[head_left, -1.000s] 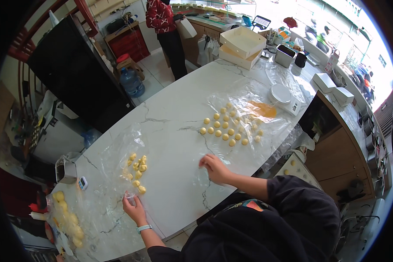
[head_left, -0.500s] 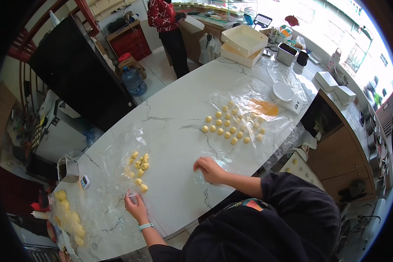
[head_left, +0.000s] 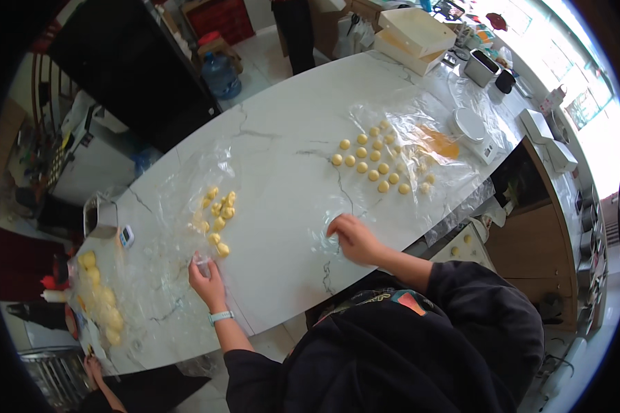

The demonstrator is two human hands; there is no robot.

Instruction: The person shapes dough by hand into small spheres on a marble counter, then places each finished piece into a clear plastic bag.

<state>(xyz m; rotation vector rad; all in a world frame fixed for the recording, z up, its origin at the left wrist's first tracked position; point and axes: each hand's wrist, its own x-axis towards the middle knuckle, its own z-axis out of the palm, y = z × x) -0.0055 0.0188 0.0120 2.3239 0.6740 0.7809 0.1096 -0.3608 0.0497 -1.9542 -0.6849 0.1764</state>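
On my right, white daylight pours through a wide paned window [head_left: 582, 104] beyond a brown wooden cabinet [head_left: 541, 241]. Ahead to my left, a tall black upright cabinet [head_left: 134, 76] edges the pale tiled floor [head_left: 263, 62].

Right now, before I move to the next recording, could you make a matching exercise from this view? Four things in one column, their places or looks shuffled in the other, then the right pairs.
Column one
1. left hand
2. yellow balls
3. kitchen scale
4. water jug

Column two
A. white, with a round top
B. blue, beyond the far edge of the table
C. beside uneven yellow lumps, at clear plastic
D. in loose rows, some under clear film

Right pairs: 1-C, 2-D, 3-A, 4-B
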